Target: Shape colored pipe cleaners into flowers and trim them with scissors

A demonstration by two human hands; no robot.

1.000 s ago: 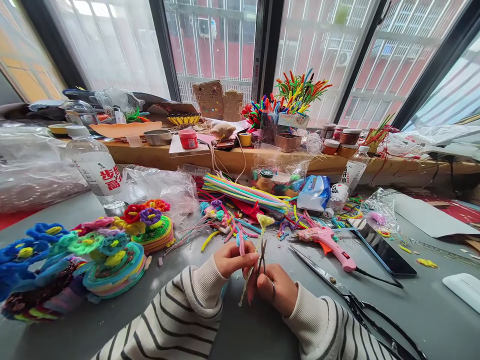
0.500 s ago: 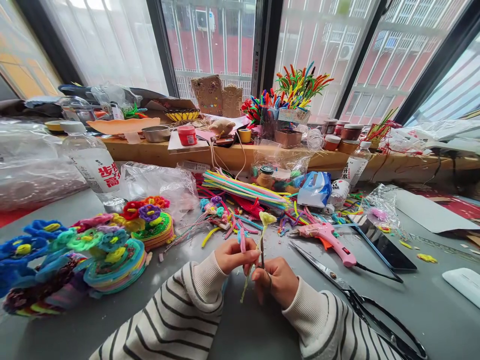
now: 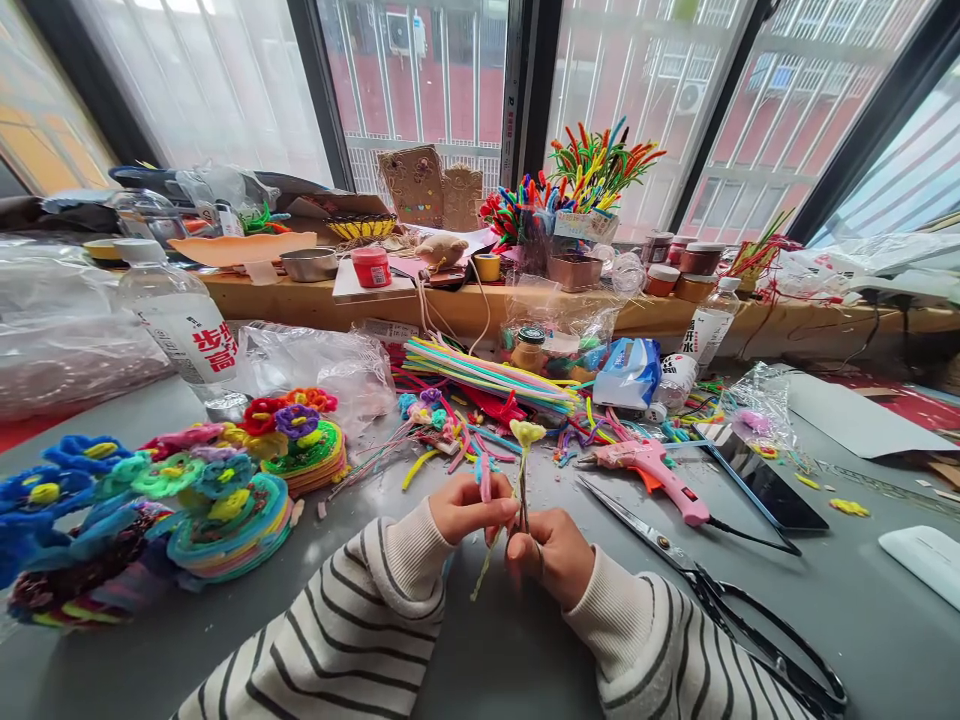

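Between its pinched fingers, my left hand holds a pale yellow pipe cleaner with a looped, bunched top and a thin tail hanging below. A pink and blue piece of pipe cleaner shows at the left fingers; whether it is gripped I cannot tell. My right hand is closed round small scissors. Their narrow dark blades point up beside the yellow stem, and the handles are mostly hidden by the fingers. The right thumb is slightly blurred.
Finished pipe-cleaner flowers stand at left. Beyond the hands lies a bundle of pipe cleaners. To the right are a pink glue gun, large scissors and a phone. Bottles and jars line the back.
The small scissors' blades look slightly farther apart, and the right thumb has shifted. The yellow tail has swung a little left. The whole view has moved slightly.
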